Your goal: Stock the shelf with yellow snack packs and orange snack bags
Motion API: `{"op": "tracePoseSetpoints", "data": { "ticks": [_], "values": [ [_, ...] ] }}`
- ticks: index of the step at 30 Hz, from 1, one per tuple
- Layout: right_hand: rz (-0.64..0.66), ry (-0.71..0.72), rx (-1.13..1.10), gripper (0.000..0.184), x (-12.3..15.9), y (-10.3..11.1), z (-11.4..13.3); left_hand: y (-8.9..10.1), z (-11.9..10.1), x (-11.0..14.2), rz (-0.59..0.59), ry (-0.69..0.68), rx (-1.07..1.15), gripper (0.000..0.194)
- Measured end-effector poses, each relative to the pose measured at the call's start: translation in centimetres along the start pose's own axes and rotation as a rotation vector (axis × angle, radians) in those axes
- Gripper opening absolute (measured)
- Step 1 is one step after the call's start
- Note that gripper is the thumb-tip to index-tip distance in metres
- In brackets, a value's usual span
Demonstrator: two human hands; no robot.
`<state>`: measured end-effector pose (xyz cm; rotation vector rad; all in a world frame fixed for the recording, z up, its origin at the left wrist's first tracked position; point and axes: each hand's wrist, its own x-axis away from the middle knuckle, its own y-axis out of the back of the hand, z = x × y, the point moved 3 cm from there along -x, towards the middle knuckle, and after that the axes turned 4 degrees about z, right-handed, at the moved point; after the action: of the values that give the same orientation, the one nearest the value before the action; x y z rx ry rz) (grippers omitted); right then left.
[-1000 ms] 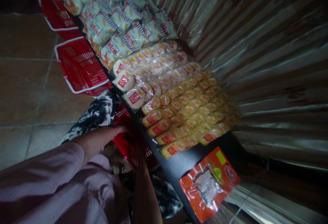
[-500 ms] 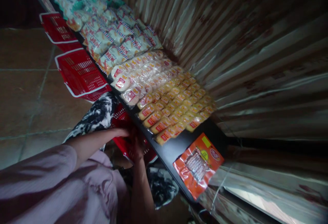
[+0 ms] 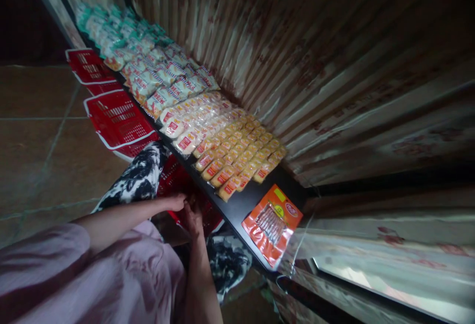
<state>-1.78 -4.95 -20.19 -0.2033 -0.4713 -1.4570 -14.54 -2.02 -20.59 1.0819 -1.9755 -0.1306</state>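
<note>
My left hand (image 3: 178, 202) is closed, its fingers curled, over a red plastic basket (image 3: 172, 173) between my knees. Right beside it, my right hand (image 3: 193, 215) has its fingers drawn together, the tips close to the left hand. Shadow hides whatever the two hands may hold. Just past them runs the edge of a black shelf (image 3: 241, 210). Small yellow-wrapped snack packs (image 3: 226, 180) stand in rows there, nearest to my hands. An orange packet of sausage-like sticks (image 3: 273, 225) lies flat at the shelf's near end.
Further along the shelf are clear-wrapped round snacks (image 3: 185, 141), white striped bags (image 3: 163, 97) and green-topped bags (image 3: 111, 29). More red baskets, one nearer (image 3: 118, 116) and one farther (image 3: 89, 67), are beside the shelf on the tiled floor (image 3: 37, 156). A pleated curtain (image 3: 297, 67) hangs behind.
The view has shifted, so the shelf's goods sit lower at the far end and further left at the near end. My hands stay together over the basket and show more clearly.
</note>
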Motion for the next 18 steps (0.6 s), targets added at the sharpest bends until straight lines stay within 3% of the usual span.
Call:
{"op": "tracePoseSetpoints", "data": {
  "ticks": [3, 9, 18],
  "values": [
    [-0.019, 0.021, -0.021, 0.039, 0.2, 0.1, 0.5, 0.7, -0.4, 1.0, -0.058, -0.035, -0.051, 0.018],
    [-0.046, 0.045, -0.060, 0.039, 0.8, 0.3, 1.3, 1.8, -0.7, 2.8, -0.162, -0.075, -0.060, 0.037],
    [-0.099, 0.078, -0.092, 0.040, 1.7, 1.2, 1.3, 1.4, -0.5, 3.0, -0.186, -0.065, 0.064, 0.021]
  ]
}}
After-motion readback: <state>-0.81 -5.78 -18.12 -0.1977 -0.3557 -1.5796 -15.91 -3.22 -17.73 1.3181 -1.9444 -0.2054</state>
